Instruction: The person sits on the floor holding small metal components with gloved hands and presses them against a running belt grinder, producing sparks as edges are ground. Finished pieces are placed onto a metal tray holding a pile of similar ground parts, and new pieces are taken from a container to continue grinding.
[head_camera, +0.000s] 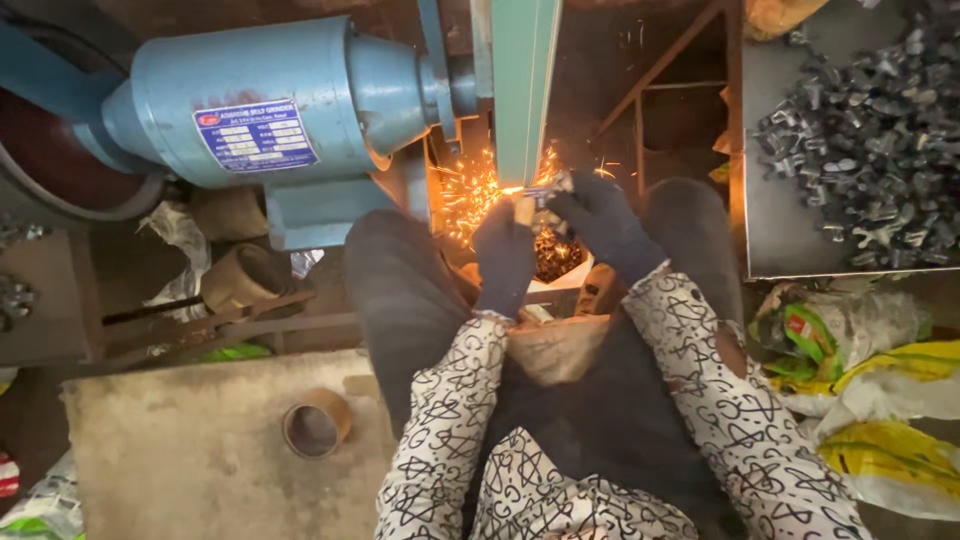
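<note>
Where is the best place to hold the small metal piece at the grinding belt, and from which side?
Probably by its rear end, away from the green belt, coming from below on the person's side, as the gloved left hand and right hand do. The metal piece throws sparks at its front tip.

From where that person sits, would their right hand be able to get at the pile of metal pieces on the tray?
Probably yes. The tray of metal pieces sits just beside the right hand, with nothing between them. But that hand and the left hand are both busy pressing a small metal part against the grinding belt.
</note>
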